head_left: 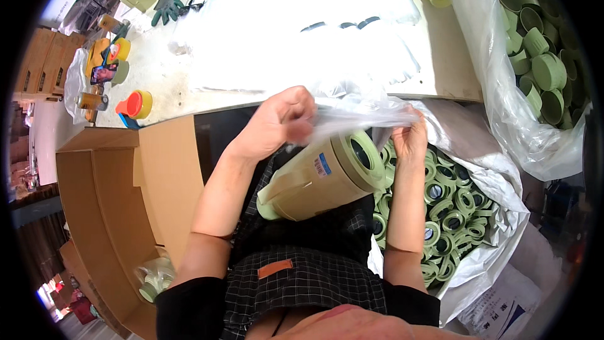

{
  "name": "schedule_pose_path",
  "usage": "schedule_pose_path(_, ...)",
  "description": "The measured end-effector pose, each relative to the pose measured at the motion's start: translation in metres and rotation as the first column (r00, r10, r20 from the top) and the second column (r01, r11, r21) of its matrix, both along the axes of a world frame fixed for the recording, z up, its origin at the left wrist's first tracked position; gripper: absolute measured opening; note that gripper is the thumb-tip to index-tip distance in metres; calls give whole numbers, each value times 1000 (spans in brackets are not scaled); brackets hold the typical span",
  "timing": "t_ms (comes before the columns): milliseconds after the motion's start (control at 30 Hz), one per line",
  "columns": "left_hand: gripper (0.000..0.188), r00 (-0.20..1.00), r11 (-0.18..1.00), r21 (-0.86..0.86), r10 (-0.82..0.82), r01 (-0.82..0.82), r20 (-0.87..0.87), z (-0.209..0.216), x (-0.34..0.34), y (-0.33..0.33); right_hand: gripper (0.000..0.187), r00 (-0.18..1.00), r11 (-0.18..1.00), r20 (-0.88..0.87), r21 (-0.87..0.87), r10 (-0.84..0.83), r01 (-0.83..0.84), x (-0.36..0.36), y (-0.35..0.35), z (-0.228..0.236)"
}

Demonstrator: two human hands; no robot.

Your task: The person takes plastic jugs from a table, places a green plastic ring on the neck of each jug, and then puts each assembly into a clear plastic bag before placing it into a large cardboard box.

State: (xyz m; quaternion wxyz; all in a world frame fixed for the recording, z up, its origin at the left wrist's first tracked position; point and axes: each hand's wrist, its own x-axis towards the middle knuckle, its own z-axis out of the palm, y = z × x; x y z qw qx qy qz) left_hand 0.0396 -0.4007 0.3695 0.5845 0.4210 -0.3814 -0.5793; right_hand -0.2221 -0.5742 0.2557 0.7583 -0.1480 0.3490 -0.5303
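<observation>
Clear film point(362, 115) held taut at the frame's centre, just above our tilted beige-green flask point(314, 182)

Our left hand point(283, 119) and right hand point(411, 133) each pinch it between the fingers; we would do well to tug evenly, lest it tear; our left fingertips are blurred; we cannot make out any opening; the counter point(173, 82) is cut off at the top.

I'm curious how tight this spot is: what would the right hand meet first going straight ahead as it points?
Past the clear plastic it holds, the right hand would likely meet the table first, though depth is unclear.
</observation>
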Motion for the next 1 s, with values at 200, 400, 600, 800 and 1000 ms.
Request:
schedule_pose_path(200, 21, 809, 902, 64, 350, -428, 472, -39, -18, 9, 27, 553, 829, -705, -557, -445, -43, 14, 113, 9)
schedule_pose_path(400, 49, 422, 927, -187, 319, -324, 849, 8, -48, 128, 39, 722, 734, -634, -345, 277, -585, -11, 209, 5)
schedule_pose_path(600, 52, 336, 749, -148, 453, -646, 826, -55, -59, 200, 71, 246, 294, -815, -97, 525, -951, 32, 239, 26)
schedule_pose_path(800, 45, -198, 75, -382, 754, -921, 626, 17, 5, 303, 78, 189, -274, -684, -508, 704, -816, 115, 263, 110)
schedule_pose_path(1000, 33, 9, -106, 396, 961, -912, 278, 20, 77, 529, 74, 80, -297, -724, -378, 686, -877, 111, 285, 84)
